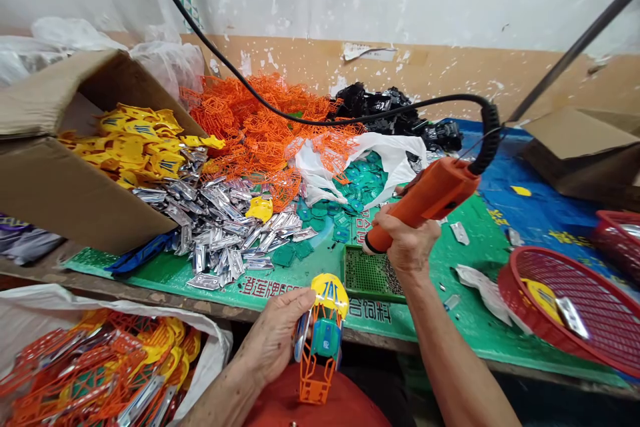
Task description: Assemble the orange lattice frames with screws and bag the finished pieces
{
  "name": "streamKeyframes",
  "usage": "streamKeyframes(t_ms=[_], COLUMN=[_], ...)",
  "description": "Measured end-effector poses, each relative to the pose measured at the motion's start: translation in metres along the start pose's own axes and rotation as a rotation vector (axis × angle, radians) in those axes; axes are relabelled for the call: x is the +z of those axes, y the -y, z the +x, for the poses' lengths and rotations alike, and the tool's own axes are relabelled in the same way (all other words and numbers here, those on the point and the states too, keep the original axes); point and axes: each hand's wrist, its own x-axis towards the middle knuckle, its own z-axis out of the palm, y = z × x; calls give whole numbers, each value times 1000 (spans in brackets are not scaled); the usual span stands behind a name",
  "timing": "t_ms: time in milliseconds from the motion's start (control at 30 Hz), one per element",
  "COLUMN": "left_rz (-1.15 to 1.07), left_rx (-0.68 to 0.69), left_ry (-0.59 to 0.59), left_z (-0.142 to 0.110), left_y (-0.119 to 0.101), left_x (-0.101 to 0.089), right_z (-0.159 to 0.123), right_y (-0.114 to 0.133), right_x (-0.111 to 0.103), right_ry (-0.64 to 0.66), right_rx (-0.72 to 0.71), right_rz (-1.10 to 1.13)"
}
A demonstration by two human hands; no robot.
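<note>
My left hand (274, 337) grips a toy car body (327, 333) with a yellow hood, an orange frame, a teal cabin piece and silver sides. It is held close to me, just off the table's front edge. My right hand (413, 243) is wrapped round an orange electric screwdriver (425, 197), whose tip points down and left. Below that tip stands a green tray (367, 273) of small screws. The screwdriver's black cable (300, 117) runs from its back end across the scene to the upper left. Both hands are apart from each other.
A cardboard box (65, 193) holds yellow parts (135, 140). Silver parts (225, 227), orange frames (255, 127), teal parts (367, 180) and black parts (380, 103) lie heaped behind. At right stands a red basket (590, 300); at lower left, a white sack (215, 340) with assembled bodies.
</note>
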Motion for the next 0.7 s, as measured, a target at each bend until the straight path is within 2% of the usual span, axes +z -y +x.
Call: streamKeyframes(t_ms=[133,300,500,700], left_rz=[-23,-39,-84,-115], left_rx=[3,35,40,22], left_ry=[-17,-28,11,39], left_z=[0,4,6,4], left_y=[0,6,7,7], left_x=[2,-1,0,2], right_z=[4,2,-31,-55], right_y=[4,38,75,79], right_x=[0,-1,-5,2], right_ry=[-6,23,244,338], right_rx=[5,53,142,171], right_rz=[48,225,415,492])
